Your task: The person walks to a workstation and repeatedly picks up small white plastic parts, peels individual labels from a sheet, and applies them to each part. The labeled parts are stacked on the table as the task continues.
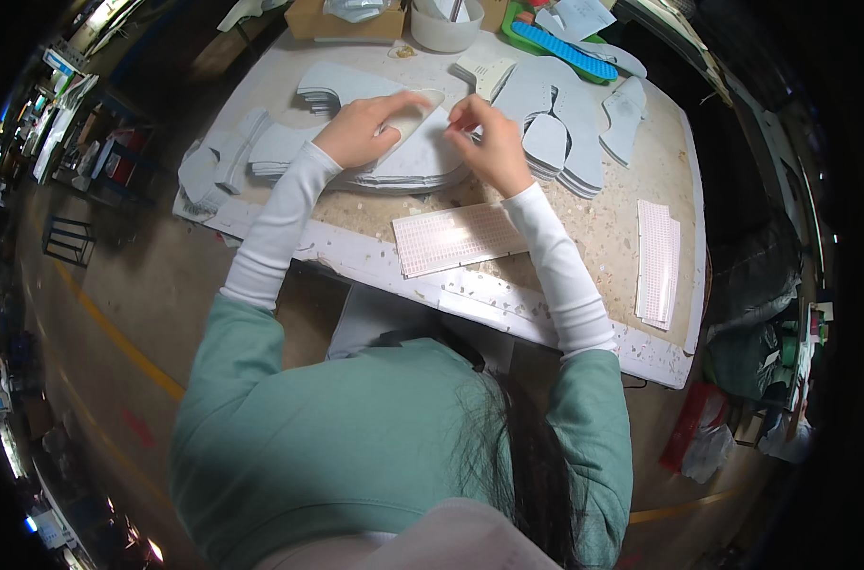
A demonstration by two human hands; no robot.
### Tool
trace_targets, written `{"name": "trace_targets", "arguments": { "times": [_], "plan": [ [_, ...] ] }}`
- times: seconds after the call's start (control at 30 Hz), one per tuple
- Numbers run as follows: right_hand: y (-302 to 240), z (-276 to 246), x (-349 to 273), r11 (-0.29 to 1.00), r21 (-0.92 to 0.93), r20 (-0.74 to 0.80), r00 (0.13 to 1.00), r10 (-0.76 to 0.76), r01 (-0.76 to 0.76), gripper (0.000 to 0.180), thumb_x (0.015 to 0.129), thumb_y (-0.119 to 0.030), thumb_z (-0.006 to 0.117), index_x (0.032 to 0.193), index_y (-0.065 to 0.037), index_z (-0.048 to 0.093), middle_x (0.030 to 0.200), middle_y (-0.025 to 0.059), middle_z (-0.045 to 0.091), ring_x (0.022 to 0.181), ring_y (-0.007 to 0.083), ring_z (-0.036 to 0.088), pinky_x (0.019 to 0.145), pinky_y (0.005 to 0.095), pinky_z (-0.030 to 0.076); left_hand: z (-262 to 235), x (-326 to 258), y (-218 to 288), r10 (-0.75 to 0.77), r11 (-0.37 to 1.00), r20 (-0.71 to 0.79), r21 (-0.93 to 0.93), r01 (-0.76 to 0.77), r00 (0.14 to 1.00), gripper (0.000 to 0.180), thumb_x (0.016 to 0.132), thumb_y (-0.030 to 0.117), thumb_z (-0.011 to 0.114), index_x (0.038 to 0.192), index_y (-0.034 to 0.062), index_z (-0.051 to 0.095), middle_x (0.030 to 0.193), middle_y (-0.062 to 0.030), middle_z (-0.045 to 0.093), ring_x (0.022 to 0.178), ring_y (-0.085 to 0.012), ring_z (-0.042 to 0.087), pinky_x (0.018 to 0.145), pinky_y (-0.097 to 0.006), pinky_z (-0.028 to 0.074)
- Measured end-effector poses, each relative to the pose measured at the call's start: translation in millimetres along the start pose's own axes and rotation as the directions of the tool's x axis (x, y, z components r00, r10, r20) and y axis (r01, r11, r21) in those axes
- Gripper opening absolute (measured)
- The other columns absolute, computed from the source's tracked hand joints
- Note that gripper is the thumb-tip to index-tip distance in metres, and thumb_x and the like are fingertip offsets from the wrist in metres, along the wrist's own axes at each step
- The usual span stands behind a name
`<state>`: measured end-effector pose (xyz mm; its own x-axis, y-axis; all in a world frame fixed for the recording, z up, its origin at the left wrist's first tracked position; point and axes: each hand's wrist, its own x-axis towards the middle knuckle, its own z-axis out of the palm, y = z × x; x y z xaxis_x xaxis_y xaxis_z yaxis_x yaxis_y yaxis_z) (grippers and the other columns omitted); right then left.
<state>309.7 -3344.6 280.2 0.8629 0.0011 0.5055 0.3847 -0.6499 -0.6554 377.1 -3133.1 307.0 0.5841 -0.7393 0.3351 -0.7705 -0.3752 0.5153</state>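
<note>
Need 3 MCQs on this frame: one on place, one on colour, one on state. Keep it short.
1. Where does the pink gridded sheet lie?
A. on the floor
B. on the table, near the front edge, below the hands
C. in the white bowl

2. What colour is the ridged strip at the table's far side?
A. blue
B. red
C. black

3. What is the left hand doing?
A. hanging off the table
B. gripping the bowl
C. resting on a pale oval piece atop a grey stack

Answers: B, it lies just under the wrists; A, blue on a green tray; C, the palm lies on the piece while the right hand pinches its far end.
</note>
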Motion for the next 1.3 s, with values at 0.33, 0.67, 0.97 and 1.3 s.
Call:
{"name": "trace_targets", "arguments": {
  "times": [0.33,0.67,0.97,1.3],
  "plan": [
    [-7.3,14.7,2.4,0.935,-0.348,-0.067,0.993,-0.099,0.070,0.018,0.074,-0.005,0.065,0.088,-0.013,0.058,0.075,0.0021,0.065,0.082,0.0255,0.061,0.066,0.0396,0.051,2.3,-5.0,1.9,0.009,0.987,0.102,0.162,-0.026,0.995,0.043,0.062,0.045,0.083,0.085,0.0147,0.062,0.082,-0.0030,0.057,0.062,-0.0208,0.061,0.059,-0.033,0.050],
    [20.0,-21.3,5.3,0.955,-0.288,-0.214,0.977,0.016,-0.079,0.016,0.073,-0.009,0.072,0.087,-0.009,0.062,0.079,0.0012,0.069,0.076,0.0197,0.062,0.073,0.0328,0.050,-0.5,-2.7,0.2,0.047,0.988,0.080,0.144,-0.059,0.996,0.029,0.074,0.032,0.075,0.087,0.0096,0.064,0.078,-0.0050,0.060,0.069,-0.0218,0.063,0.061,-0.032,0.050],
    [-3.4,17.5,-8.7,0.994,-0.033,0.006,0.995,-0.100,0.100,0.015,0.072,-0.008,0.070,0.084,-0.010,0.061,0.076,0.0049,0.068,0.081,0.0253,0.062,0.067,0.0378,0.050,0.4,-17.0,-1.8,0.035,0.999,0.028,0.002,-0.035,0.999,0.018,0.078,0.017,0.068,0.094,0.0097,0.065,0.090,-0.0041,0.061,0.070,-0.0167,0.062,0.064,-0.028,0.051],
    [14.1,-8.0,1.8,0.996,-0.038,-0.204,0.977,0.068,-0.077,0.017,0.074,-0.002,0.069,0.089,-0.005,0.061,0.085,0.0038,0.067,0.077,0.0156,0.069,0.070,0.0285,0.052,0.5,-17.3,-5.0,-0.024,0.998,0.112,0.065,0.017,0.993,0.020,0.075,0.014,0.068,0.094,0.0099,0.063,0.095,-0.0030,0.062,0.068,-0.0152,0.061,0.058,-0.024,0.051]
  ]
}}
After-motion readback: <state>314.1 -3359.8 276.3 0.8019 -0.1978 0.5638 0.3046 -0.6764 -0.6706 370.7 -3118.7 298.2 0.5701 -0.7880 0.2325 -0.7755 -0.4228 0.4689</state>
